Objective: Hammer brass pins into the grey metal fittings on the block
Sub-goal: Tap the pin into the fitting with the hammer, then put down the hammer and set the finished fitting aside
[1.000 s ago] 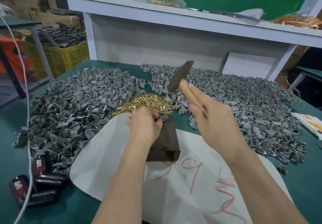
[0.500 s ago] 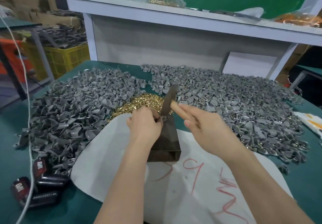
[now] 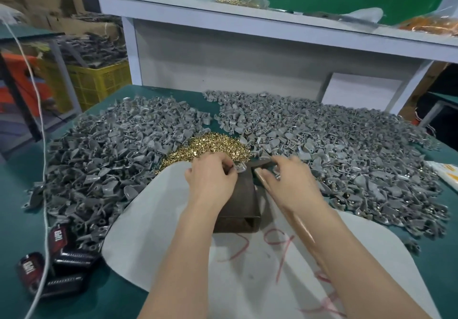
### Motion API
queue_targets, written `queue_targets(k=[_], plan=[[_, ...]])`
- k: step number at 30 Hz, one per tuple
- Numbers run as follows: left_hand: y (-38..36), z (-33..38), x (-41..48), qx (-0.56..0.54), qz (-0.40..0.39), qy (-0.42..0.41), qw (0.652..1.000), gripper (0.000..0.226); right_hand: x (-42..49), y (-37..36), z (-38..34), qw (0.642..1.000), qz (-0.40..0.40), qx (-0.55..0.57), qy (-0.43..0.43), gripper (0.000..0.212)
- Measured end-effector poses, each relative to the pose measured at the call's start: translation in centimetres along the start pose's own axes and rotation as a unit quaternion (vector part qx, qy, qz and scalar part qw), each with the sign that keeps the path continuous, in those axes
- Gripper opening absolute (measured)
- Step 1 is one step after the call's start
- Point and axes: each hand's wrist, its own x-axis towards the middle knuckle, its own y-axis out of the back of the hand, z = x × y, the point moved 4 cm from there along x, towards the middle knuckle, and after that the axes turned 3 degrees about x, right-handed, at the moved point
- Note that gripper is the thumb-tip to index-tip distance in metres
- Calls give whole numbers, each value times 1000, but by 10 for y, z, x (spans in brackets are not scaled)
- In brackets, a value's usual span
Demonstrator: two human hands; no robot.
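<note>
one block [image 3: 244, 203] lies on a white sheet [image 3: 153, 232] on the green table [image 3: 19, 232]. left hand [image 3: 210, 178] pinches one grey fitting [image 3: 240, 168] at its far end; right hand [image 3: 291, 183] grips one hammer [image 3: 301, 227]. beyond, one brass pin pile [image 3: 210, 145] between two grey heaps [image 3: 111, 157].

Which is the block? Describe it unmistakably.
On the green table, a white sheet with red scribbles lies between heaps of grey metal fittings. The dark brown rectangular block sits on it, far end under the left hand: the only brown box shape.
</note>
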Motion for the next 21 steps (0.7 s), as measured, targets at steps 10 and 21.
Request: queue_targets(k=[10, 21], plan=[[23, -7, 0, -324, 170, 62, 928, 16, 82, 37, -10, 945, 166, 258, -115, 53], [38, -59, 2, -552, 384, 252, 696, 20, 65, -103, -187, 940, -254, 44, 223, 22]])
